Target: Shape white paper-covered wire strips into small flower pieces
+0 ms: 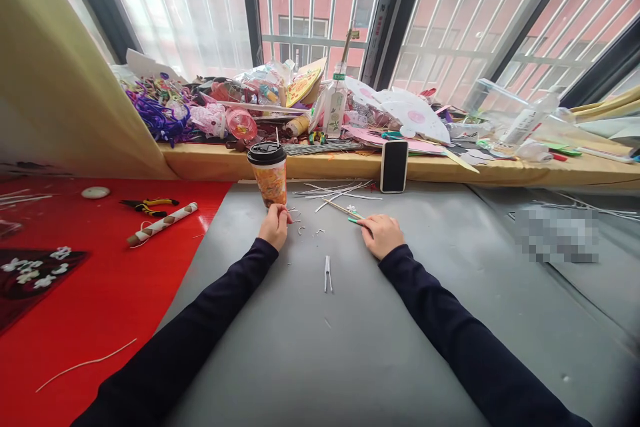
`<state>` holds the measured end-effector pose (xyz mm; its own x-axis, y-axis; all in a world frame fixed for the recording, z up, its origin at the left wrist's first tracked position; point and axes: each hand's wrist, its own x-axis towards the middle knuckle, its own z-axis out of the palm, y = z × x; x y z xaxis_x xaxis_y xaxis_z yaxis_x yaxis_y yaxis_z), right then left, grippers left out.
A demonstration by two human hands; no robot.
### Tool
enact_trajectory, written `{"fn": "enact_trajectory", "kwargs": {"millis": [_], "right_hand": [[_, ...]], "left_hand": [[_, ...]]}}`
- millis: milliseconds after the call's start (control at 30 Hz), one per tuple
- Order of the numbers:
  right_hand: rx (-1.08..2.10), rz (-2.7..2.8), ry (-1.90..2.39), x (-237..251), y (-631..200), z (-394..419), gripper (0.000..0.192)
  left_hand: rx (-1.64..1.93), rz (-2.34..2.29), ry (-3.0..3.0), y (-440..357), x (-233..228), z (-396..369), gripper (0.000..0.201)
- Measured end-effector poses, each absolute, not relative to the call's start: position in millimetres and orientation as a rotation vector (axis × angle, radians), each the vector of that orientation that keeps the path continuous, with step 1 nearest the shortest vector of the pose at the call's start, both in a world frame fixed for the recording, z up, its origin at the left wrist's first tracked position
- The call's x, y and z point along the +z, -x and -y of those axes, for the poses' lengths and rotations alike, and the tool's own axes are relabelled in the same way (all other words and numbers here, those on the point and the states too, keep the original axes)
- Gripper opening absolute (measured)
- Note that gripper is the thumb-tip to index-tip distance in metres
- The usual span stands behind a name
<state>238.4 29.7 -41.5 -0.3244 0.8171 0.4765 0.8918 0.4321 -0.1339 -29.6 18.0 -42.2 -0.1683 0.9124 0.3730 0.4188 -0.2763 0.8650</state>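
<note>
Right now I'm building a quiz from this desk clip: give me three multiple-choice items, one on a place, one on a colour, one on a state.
1. Where does the phone stand?
A. propped against the sill edge
B. flat on the red mat
C. in the left hand

2. What colour is the lid of the paper cup?
A. white
B. black
C. green

3. What is the state of the right hand?
A. flat and open on the table
C. lifted off the table, holding the cup
B. closed around a thin green-tipped tool

Answers: 1 A, the phone stands upright against the ledge beyond the grey table. 2 B, the lid is black above an orange patterned cup. 3 B, the fingers curl around the tool, whose green tip sticks out.
</note>
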Motion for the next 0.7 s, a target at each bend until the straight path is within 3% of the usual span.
{"fn": "enact_trajectory", "kwargs": {"millis": [200,300,433,700], "right_hand": [[0.021,2.179,1.722,-32,-280,-47,0.03],[0.114,2.366,1.81,-25,-296,-47,0.031],[-0.106,2.425,2.057,-11,-298,-35,0.028],[-0.07,2.164,2.488,2,-300,-30,0.025]], "left_hand": [[1.422,-0.938,-0.949,26,-36,-17,0.027],[1.386,-0.91,-0.925,25,-33,-16,0.035],[1.349,-1.028,-0.932,22,-34,-15,0.033],[1.221,-0.993,-0.862,22,-36,-16,0.033]]}}
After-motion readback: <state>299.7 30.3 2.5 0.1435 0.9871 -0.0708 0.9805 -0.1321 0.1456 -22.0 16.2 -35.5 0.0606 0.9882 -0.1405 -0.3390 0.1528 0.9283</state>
